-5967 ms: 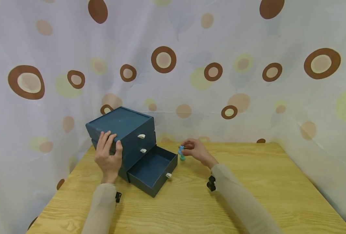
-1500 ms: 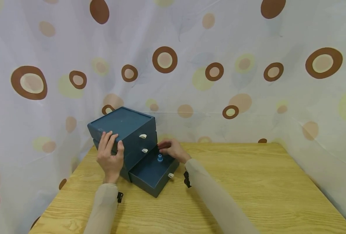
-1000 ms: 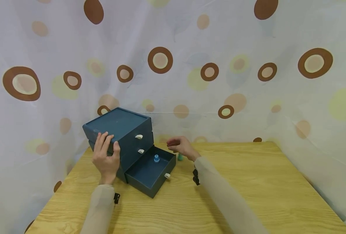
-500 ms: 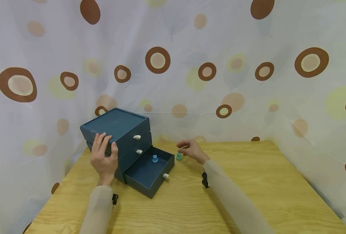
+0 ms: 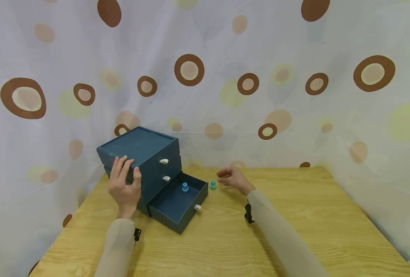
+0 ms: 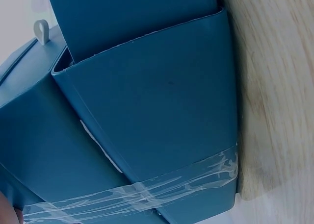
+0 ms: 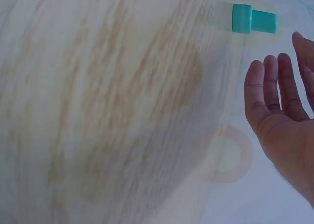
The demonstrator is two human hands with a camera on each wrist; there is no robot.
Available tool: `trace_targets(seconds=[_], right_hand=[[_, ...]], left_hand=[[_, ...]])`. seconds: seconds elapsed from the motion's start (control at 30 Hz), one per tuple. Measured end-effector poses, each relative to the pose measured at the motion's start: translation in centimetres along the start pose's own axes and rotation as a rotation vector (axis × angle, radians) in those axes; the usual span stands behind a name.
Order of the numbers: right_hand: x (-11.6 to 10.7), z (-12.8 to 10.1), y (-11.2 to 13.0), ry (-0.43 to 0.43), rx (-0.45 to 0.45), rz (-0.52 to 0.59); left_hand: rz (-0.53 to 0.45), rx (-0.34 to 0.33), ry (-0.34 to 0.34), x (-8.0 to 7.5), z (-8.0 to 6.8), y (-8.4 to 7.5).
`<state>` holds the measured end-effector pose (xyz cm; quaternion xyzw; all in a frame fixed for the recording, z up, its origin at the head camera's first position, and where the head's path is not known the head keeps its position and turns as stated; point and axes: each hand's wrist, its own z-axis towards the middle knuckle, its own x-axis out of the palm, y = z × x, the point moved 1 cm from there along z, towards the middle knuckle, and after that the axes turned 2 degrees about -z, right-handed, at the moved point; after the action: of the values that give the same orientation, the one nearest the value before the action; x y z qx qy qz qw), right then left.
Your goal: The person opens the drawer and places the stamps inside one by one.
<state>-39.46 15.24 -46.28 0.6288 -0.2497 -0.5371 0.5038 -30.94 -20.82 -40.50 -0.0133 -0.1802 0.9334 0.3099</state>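
A dark blue drawer unit (image 5: 142, 148) stands at the table's left, its bottom drawer (image 5: 177, 204) pulled out. My left hand (image 5: 125, 188) rests against its near corner, fingers over the top edge and thumb at the front face. Inside the drawer, toward its back, a small blue stepped plastic piece (image 5: 185, 187) stands upright. A matching green stepped plastic piece (image 5: 213, 184) is upright on the table just right of the drawer. Close to its right side, my right hand (image 5: 237, 180) hovers with fingers apart and nothing held; the right wrist view shows the gap to the green piece (image 7: 252, 19).
Two closed drawers with white pull tabs (image 5: 164, 161) sit above the pulled-out one. Clear tape (image 6: 142, 197) wraps the unit's side. The wooden table (image 5: 295, 215) extends to the right, and a patterned curtain (image 5: 225, 77) hangs behind.
Six seconds ago my right hand pinched the blue piece above the green one. The blue piece was let go in the drawer, and my right hand moved back right. My left hand stayed put.
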Motion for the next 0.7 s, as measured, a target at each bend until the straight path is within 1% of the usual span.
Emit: trace_targets(seconds=[0.3,0.47,0.7], right_hand=[[0.2,0.0,-0.2,0.034,0.057,-0.016],[0.7,0.3,0.0,0.054,0.048,-0.033],[1.3,0.3,0.3,0.136,0.020,-0.054]], left_hand=[[0.017,0.001,0.000,0.2,0.0,0.0],[0.015,-0.001,0.001,0.2,0.1,0.0],[0.011,0.003,0.008,0.0,0.0,0.0]])
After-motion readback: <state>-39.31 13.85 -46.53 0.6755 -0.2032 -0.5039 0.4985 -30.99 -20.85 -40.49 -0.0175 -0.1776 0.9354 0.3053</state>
